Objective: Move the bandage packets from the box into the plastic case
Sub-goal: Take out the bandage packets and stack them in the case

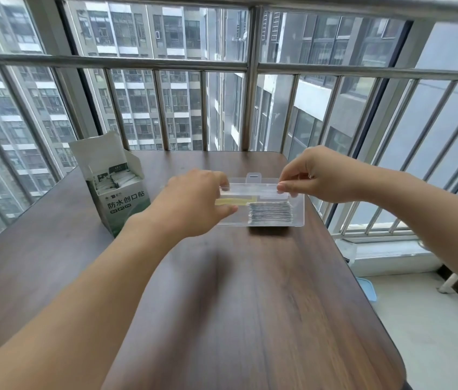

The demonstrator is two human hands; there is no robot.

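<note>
A clear plastic case (298,220) lies on the dark wooden table (250,305). Inside it, on the right side, sits a stack of bandage packets (270,213). Its transparent lid (253,189) is raised partway over the case. My left hand (194,201) grips the lid's left end with fingers curled over it and the thumb below. My right hand (318,175) pinches the lid's right end between thumb and fingertips. A white and green bandage box (118,190) stands open at the left, with more packets (118,178) showing inside.
The table's right edge runs close to the case, with a drop to a tiled floor where a light blue tray (367,289) lies. A metal railing (250,108) and windows stand just behind the table.
</note>
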